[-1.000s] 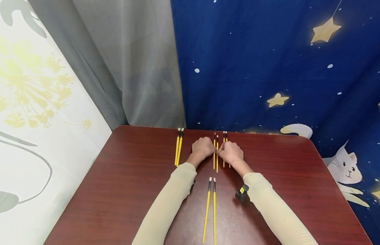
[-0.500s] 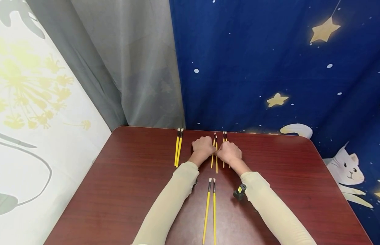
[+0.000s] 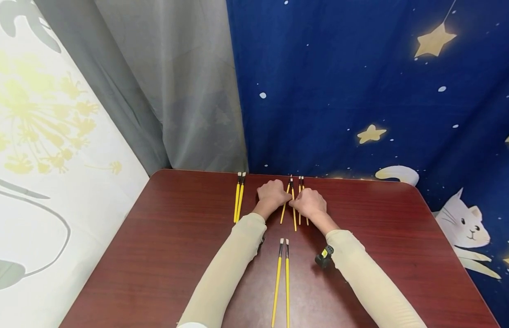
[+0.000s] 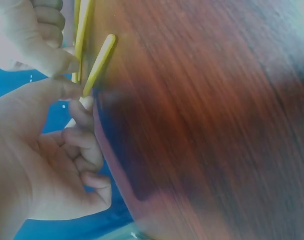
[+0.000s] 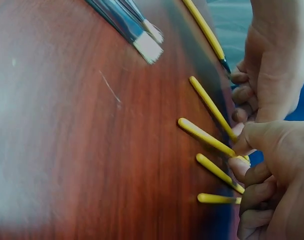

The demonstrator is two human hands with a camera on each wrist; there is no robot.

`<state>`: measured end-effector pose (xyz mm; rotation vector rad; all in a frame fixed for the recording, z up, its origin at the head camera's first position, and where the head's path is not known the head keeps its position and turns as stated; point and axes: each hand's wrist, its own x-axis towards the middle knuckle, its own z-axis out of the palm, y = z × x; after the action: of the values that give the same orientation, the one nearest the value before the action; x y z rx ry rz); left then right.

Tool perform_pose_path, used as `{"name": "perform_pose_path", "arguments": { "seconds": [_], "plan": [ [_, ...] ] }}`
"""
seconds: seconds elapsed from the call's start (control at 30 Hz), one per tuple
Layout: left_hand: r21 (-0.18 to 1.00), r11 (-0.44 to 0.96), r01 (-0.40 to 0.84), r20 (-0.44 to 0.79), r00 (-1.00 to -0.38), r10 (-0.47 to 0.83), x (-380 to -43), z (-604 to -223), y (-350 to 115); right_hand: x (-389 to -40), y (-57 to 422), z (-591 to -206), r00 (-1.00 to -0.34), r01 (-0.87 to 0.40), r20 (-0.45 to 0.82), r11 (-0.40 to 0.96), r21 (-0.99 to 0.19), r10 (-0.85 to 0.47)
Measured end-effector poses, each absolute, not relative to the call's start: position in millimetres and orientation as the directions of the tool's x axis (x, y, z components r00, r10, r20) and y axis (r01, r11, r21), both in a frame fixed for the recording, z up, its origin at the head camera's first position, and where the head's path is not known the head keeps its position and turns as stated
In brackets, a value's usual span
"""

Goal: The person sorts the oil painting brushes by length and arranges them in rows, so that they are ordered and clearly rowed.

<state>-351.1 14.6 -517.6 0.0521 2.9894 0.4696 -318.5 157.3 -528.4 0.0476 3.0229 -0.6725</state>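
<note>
Near the far edge of the table, my left hand [image 3: 273, 193] pinches a yellow-handled paintbrush [image 3: 283, 214] between thumb and finger. Close beside it, my right hand [image 3: 309, 202] pinches a second paintbrush [image 3: 294, 218]. The bristle ends of these two lean together at the top, while their handle ends spread apart. The left wrist view has the left hand [image 4: 57, 150] on one yellow handle [image 4: 99, 65]. In the right wrist view, the right hand [image 5: 286, 170] pinches a handle [image 5: 204, 136], its curled fingers hiding the brush's upper part.
A pair of paintbrushes [image 3: 239, 200] lies left of the hands. Another pair [image 3: 300, 216] lies partly under the right hand. Nearer me, two longer brushes [image 3: 277, 282] point away on the dark red table [image 3: 176, 264]. Curtains [image 3: 303, 91] hang right behind the far edge.
The two pinched paintbrushes have turned from nearly parallel to an upside-down V. Their bristle ends came together and their handle ends swung apart. The hands moved only slightly.
</note>
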Motion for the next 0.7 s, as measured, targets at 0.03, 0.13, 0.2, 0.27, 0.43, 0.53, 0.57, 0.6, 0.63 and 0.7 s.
{"name": "perform_pose_path", "arguments": {
  "seconds": [0.03,0.13,0.2,0.27,0.43,0.53,0.57,0.6,0.63,0.7],
  "plan": [
    [0.321,0.947,0.01,-0.113,-0.992,0.049,-352,-517,14,-319,159,-528,-0.998,0.046,-0.048,0.902,-0.43,0.027],
    [0.369,0.929,-0.004,-0.122,-0.992,0.044,-351,-516,12,-321,164,-527,-0.998,0.063,-0.043,0.884,-0.463,0.048],
    [0.394,0.919,-0.011,-0.129,-0.991,0.043,-351,-515,11,-323,167,-527,-0.997,0.076,-0.045,0.871,-0.485,0.062],
    [0.407,0.913,-0.01,-0.129,-0.991,0.046,-350,-514,10,-325,171,-526,-0.996,0.084,-0.049,0.856,-0.51,0.069],
    [0.416,0.909,-0.009,-0.14,-0.989,0.054,-350,-513,9,-330,177,-524,-0.996,0.091,-0.071,0.834,-0.544,0.063],
    [0.419,0.908,-0.019,-0.157,-0.986,0.051,-351,-512,9,-335,178,-523,-0.995,0.097,-0.084,0.836,-0.539,0.061],
    [0.419,0.908,-0.023,-0.161,-0.986,0.049,-351,-512,9,-336,177,-523,-0.994,0.099,-0.086,0.839,-0.535,0.062],
    [0.42,0.907,-0.027,-0.164,-0.985,0.046,-351,-511,9,-337,177,-523,-0.994,0.096,-0.087,0.841,-0.532,0.059],
    [0.421,0.906,-0.031,-0.167,-0.985,0.044,-351,-511,9,-338,176,-522,-0.994,0.097,-0.088,0.843,-0.53,0.059],
    [0.425,0.904,-0.036,-0.165,-0.985,0.038,-350,-511,9,-339,174,-520,-0.994,0.099,-0.087,0.849,-0.519,0.063]
  ]
}}
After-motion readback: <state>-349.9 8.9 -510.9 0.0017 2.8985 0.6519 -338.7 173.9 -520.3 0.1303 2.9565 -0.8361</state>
